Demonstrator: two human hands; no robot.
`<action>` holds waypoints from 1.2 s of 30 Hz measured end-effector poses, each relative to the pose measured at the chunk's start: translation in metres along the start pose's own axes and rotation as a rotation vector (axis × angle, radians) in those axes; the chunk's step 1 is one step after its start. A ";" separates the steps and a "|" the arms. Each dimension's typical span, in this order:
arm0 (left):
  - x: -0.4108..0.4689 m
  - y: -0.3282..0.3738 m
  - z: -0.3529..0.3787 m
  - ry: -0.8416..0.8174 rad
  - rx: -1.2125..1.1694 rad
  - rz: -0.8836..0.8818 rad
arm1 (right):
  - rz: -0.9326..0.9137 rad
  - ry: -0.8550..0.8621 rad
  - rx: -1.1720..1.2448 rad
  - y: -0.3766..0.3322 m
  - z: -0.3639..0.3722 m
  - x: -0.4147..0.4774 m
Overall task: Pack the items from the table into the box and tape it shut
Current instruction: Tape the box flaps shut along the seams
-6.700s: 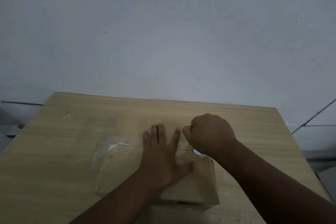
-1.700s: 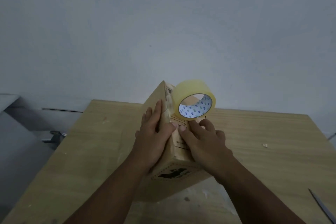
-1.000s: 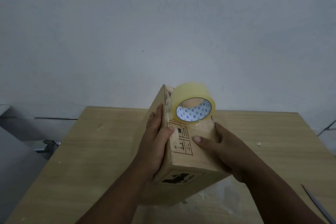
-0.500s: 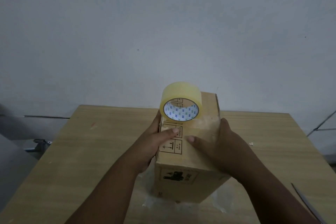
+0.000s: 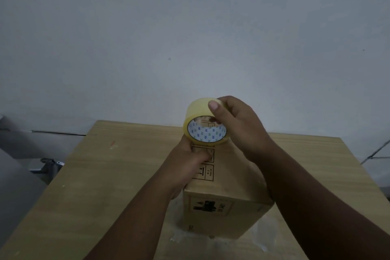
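The writing first: the white core of the yellowish clear tape roll [image 5: 195, 112] has a pattern of small blue letters, too small to read. The brown cardboard box [image 5: 230, 177] has a column of black framed handling symbols with small text on its upper face. Its near face has a black printed figure inside a dotted frame. I cannot read any of these words.

Your right hand [image 5: 238, 126] has its grip closed on the tape roll, with the thumb on the outer band at the top and the fingers behind it. The roll is at the centre of the frame, at the far end of the upper face of the box. Your left hand [image 5: 187, 162] grips the left side of the box, and the thumb lies across the printed symbols.

Half a second ago your right hand lay flat on the upper face of the box and the roll was not held; now this hand has taken the roll. The left hand and the box have stayed where they were.

The box stands on the light wooden counter [image 5: 101, 175], in the lower centre of the frame, well apart from the far edge and the left edge. Bare wood is open at the left of the box and behind it. Whitish scraps of film [image 5: 211, 237] lie at its near foot.
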State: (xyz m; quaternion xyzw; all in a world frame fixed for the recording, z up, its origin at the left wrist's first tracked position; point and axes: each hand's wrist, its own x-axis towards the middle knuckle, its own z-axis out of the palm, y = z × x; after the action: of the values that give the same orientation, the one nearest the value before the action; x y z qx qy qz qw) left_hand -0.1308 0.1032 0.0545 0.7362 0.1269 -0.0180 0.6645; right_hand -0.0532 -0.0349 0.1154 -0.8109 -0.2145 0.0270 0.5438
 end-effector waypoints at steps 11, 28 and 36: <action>-0.001 0.005 0.008 0.047 0.128 -0.012 | -0.012 0.358 0.103 0.015 -0.021 0.011; -0.001 0.007 0.009 0.041 0.379 0.031 | -0.172 0.187 -0.705 0.009 -0.065 0.008; 0.004 0.009 0.008 0.073 1.165 0.174 | -0.190 0.113 -0.855 -0.003 -0.060 0.013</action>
State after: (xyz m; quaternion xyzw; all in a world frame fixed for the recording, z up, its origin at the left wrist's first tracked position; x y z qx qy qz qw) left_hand -0.1244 0.0956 0.0617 0.9878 0.0578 -0.0047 0.1448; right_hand -0.0260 -0.0814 0.1445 -0.9400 -0.2497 -0.1586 0.1702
